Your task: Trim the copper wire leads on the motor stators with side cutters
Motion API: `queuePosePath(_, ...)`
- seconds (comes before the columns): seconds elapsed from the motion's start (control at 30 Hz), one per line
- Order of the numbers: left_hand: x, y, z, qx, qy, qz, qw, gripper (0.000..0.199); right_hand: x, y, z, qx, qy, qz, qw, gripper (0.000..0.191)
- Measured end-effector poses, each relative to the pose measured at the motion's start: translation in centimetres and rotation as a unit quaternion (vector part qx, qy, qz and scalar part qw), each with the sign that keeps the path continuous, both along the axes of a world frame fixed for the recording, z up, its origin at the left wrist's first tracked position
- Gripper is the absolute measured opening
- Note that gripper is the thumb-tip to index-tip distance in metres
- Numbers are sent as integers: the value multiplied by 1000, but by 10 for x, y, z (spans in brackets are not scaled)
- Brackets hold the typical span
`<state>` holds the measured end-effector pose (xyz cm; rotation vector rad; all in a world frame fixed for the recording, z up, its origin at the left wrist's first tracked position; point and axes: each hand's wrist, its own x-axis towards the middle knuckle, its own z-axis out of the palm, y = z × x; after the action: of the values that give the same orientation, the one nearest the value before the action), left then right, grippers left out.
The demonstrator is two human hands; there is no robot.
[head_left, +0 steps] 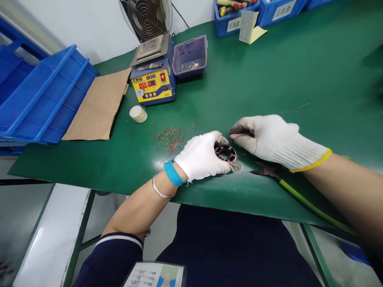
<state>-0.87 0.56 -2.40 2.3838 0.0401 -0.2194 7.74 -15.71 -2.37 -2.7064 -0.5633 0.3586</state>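
My left hand (203, 156), in a white glove, grips a small ring-shaped motor stator (226, 153) wound with copper wire, thumb and fingers around its rim. To its right, my gloved right hand (263, 137) is closed in a pinch on a thin copper wire (255, 146), which curves down from the fingertips. A pair of cutting pliers (266, 170) with green handles lies on the table beneath my right wrist. Left of my left hand rests a loose heap of short copper wire offcuts (170, 139).
Behind stand a yellow-and-blue soldering pot (154, 85) with a lit display, a grey bin (190, 57) and a fan (146, 18). A round white block (138, 114), cardboard (98, 103) and blue crates (48, 95) are at the left. Blue tool boxes (224, 26) line the back.
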Motion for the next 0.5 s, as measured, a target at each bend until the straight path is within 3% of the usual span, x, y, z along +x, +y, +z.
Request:
queuePosePath(0.1, 1, 0, 0, 0, 4, -5, 1000, 45, 3, -8, 0, -58, 52, 39, 996, 20)
queuePosePath(0.17, 2, -1, -3, 15, -10, 10, 1000, 46, 5, -22, 2, -94, 103, 29, 990, 21)
queuePosePath(0.23, 4, -1, -7, 27, -33, 33, 999, 49, 5, -34, 6, -101, 89, 5, 991, 26)
queuePosePath(0.4, 9, 1, -12, 15, -20, 61, 998, 57, -3, -35, 10, 21, -25, -27, 999, 62)
queuePosePath(0.5, 9, 2, -10, 37, -14, 45, 998, 59, -7, -19, 8, 88, -56, 0, 995, 56)
